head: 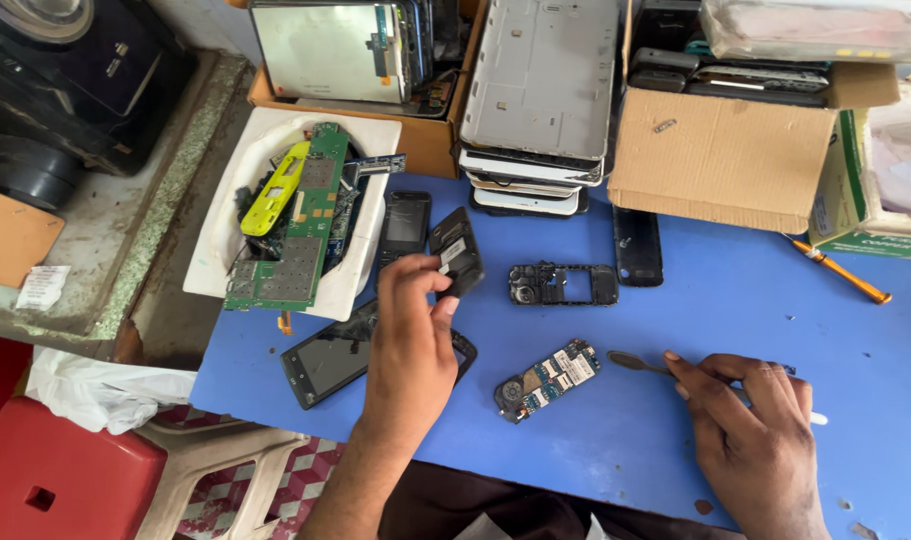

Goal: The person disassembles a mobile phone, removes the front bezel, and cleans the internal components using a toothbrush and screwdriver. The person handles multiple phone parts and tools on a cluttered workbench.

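Head view, looking down on blue counter [735, 310]. Left hand [412, 345] closed on black phone part [456, 251], raised just above counter. Right hand [750, 420] pinching metal pry tool [635, 362], tip near small circuit board [547, 378]. Black phone frame [562, 284] just beyond.

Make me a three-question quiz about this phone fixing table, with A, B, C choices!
1. Where does the small circuit board lie?
A. in the white tray
B. on the blue table, between the hands
C. inside the cardboard box

2. What colour is the screwdriver handle?
A. orange
B. green
C. purple

3. What is the left hand doing?
A. resting flat
B. pinching a black phone part
C. holding scissors

Answers:
1 B, the board sits on the blue table.
2 A, it is plainly orange.
3 B, its fingers grip the black phone part.
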